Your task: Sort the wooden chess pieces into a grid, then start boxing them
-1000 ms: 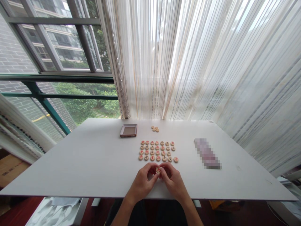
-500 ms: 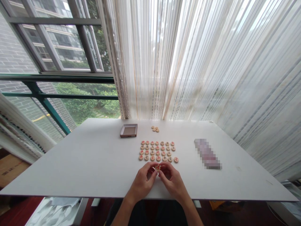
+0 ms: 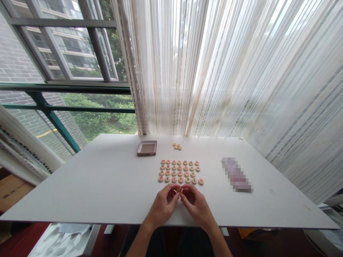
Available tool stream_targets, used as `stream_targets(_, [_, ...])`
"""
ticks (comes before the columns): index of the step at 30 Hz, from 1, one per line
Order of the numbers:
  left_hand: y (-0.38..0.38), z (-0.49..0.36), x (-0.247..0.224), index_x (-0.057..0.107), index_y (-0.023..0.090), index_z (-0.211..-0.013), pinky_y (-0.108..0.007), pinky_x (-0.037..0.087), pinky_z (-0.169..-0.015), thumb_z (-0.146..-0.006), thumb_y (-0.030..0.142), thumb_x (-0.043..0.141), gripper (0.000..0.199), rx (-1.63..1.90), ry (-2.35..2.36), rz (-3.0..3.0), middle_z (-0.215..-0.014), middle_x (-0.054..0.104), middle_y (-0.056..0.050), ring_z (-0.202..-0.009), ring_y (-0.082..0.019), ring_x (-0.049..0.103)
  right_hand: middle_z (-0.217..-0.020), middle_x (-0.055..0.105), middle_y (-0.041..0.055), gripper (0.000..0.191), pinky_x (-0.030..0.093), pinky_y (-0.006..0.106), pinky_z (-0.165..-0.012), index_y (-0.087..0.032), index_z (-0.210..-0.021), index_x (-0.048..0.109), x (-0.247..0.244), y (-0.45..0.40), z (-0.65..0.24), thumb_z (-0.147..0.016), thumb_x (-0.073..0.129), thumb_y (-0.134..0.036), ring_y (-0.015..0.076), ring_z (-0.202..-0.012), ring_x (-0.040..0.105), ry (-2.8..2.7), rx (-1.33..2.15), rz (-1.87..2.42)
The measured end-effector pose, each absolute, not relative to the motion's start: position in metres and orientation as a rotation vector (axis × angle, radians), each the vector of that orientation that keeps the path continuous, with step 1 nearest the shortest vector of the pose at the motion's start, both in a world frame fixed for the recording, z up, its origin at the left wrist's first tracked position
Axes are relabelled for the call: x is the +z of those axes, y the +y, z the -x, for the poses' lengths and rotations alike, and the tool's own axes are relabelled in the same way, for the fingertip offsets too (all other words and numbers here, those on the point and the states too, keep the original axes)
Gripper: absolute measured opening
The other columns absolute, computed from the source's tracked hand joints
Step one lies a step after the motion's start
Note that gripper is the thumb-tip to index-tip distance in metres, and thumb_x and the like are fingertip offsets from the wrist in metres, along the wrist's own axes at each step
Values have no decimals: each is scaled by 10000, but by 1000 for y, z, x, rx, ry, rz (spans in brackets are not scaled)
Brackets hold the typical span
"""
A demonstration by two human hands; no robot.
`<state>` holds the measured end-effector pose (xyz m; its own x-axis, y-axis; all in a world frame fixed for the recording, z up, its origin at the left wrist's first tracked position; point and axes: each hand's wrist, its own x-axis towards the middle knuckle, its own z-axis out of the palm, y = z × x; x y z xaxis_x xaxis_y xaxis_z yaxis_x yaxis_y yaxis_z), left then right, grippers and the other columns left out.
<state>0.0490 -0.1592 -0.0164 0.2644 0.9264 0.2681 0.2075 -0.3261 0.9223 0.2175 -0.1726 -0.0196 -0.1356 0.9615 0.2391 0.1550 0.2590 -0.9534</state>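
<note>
A round Chinese chess piece with a red character is pinched between the fingertips of both hands, near the front of the white table. My left hand grips it from the left, and my right hand grips it from the right. Just beyond my fingers, rows of Chinese chess pieces lie face up, some marked red and some black. One piece sits at the right end of the nearest row.
Several blank-looking round pieces lie in a small cluster farther back. To their left is a shallow open box lid. A pixelated flat object lies on the right of the white table. Curtains hang behind.
Almost nothing differs. Both hands stay in place around the chess piece, which appears slightly turned in the fingers. The view has shifted very slightly.
</note>
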Motion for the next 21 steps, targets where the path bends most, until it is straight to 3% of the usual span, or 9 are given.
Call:
stream_targets(9, [-159,-51,-13,633,210,-1098,-301,567,-826,-926,334,606,214,1127,1025,-1675,-1011,729,-51,-885,-193,708,-914,712,33,198,552,304,-788,-228,-1105,609,-20,-171,-218,-928,609,-316,194,-829,688,-1563,1005,1065])
stream_targets(21, [-157,-51,-18,626,189,-918,-274,560,-707,-874,423,668,241,1105,1105,-1620,-809,720,-26,-738,-181,699,-896,708,31,138,551,290,-753,-214,-1029,625,-21,-173,-214,-912,608,-285,182,-799,677,-1612,969,1073])
